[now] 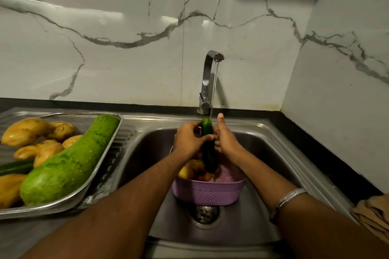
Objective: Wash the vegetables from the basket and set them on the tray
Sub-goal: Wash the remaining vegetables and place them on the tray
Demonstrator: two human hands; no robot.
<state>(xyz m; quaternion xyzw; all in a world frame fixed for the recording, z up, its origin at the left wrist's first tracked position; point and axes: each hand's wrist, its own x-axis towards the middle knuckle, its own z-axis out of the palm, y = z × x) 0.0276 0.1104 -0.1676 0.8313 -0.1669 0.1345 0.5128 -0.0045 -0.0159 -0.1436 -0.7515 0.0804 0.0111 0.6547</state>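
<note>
Your left hand (pixel 190 139) has its fingers curled round the upper part of a dark green cucumber (pixel 208 147), thumb tip pressed on its front. Your right hand (pixel 224 136) lies against the cucumber's other side, thumb pointing straight up and the other fingers wrapped behind it, so both hands grip it. The cucumber stands nearly upright, its top end under the thin stream of water (pixel 214 88) falling from the chrome tap (pixel 207 82), its lower end hanging inside the lilac plastic basket (pixel 208 192).

The basket sits in the steel sink (pixel 259 153), just behind the drain (pixel 205 214), and holds a few yellowish potatoes (pixel 186 172) and something orange you can't make out clearly.

On your right forearm is a silver bracelet (pixel 291 195); a tan cloth (pixel 374 214) lies at the right edge of the counter.

To the left, on the ribbed drainboard, the steel tray (pixel 94 176) carries a large wet bottle gourd (pixel 69 162) lying diagonally, several washed potatoes (pixel 27 131) beside it, and another cucumber (pixel 16 167) partly tucked under the gourd.
</note>
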